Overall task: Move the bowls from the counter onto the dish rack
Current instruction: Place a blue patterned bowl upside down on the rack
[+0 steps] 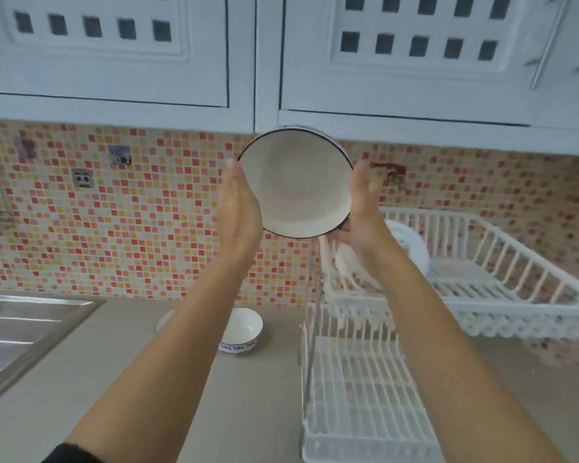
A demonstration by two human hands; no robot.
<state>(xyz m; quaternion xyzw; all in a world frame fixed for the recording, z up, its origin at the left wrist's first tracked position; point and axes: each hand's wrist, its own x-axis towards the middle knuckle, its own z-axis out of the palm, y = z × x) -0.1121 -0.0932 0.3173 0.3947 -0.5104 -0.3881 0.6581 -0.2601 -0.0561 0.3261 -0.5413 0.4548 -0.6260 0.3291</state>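
Head cam: both hands up at chest height, gripping one cream bowl with dark rim, tilted so its inside faces the camera. Left hand flat against its left edge, right hand cupping the right and lower edge. Bowl is in the air, above the white dish rack. Second small bowl sits on the counter, left of the rack.

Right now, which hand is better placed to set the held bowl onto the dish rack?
Probably the right hand: it cups the dark-rimmed bowl directly above the dish rack; the left hand is farther away.
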